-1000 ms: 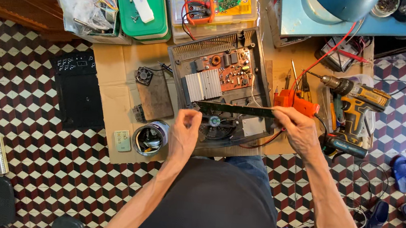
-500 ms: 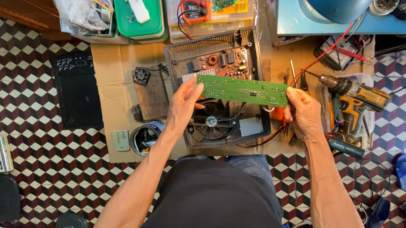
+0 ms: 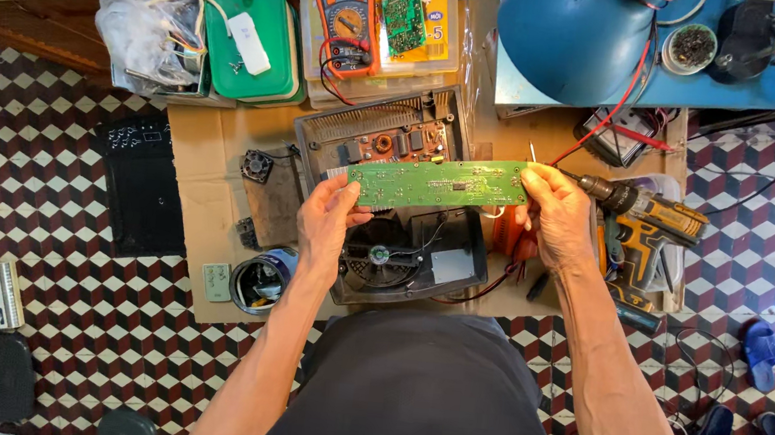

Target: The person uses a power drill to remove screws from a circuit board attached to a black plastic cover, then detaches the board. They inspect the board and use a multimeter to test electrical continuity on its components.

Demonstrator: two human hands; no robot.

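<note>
A long narrow green circuit board [image 3: 439, 183] is held level between both hands, its flat face up toward me. My left hand [image 3: 329, 223] pinches its left end and my right hand [image 3: 556, 216] grips its right end. Beneath it lies an opened dark appliance casing [image 3: 459, 263] with a round fan [image 3: 382, 253], a copper coil and an inner circuit board [image 3: 391, 141], resting on a sheet of cardboard [image 3: 208, 189] on the tiled floor.
A yellow cordless drill [image 3: 647, 216] lies right of the casing. A multimeter [image 3: 348, 2] with red leads, a green box [image 3: 253, 40] and a bag of wires [image 3: 143, 29] sit behind. A black panel [image 3: 137, 182] and a small tin [image 3: 258, 281] lie left. A blue lamp shade [image 3: 570, 35] is at upper right.
Both hands lifted the long board off the casing and turned it over, so its green face now shows. It has risen further toward me since half a second ago.
</note>
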